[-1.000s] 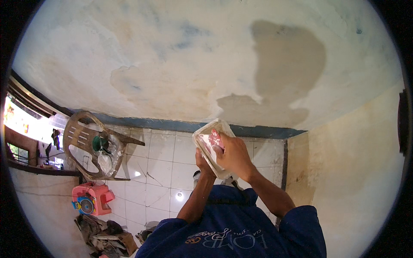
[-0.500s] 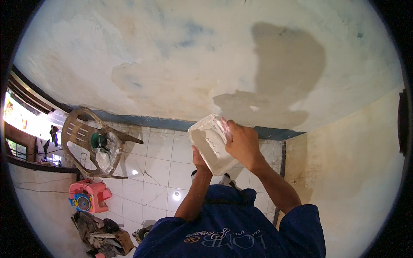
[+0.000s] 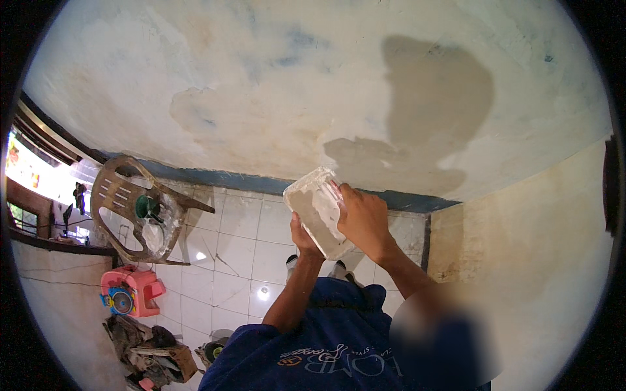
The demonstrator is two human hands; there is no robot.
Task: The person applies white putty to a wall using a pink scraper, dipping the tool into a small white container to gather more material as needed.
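Observation:
A white rectangular plastic tray (image 3: pixel 299 210) smeared with creamy paste is in the middle, tilted, in front of the wall. My left hand (image 3: pixel 305 238) grips it by the left and lower side, thumb along the outside. My right hand (image 3: pixel 363 219) is closed at the tray's right side on a small pink tool (image 3: pixel 335 191), mostly hidden by the fingers; its shape is unclear. White paste lies along that side of the tray.
Patchy wall (image 3: pixel 261 98) ahead, blue base band, tiled floor (image 3: pixel 222 280). At left: brown plastic chair (image 3: pixel 117 195) with green container (image 3: pixel 147 207) and white bag, pink stool (image 3: pixel 145 293) with a small blue fan, rag pile (image 3: pixel 130 345), window. Right wall (image 3: pixel 508 260).
The tray has risen slightly in view and shifted left since a second ago. My right hand with the pink tool has moved from inside the tray toward its right edge.

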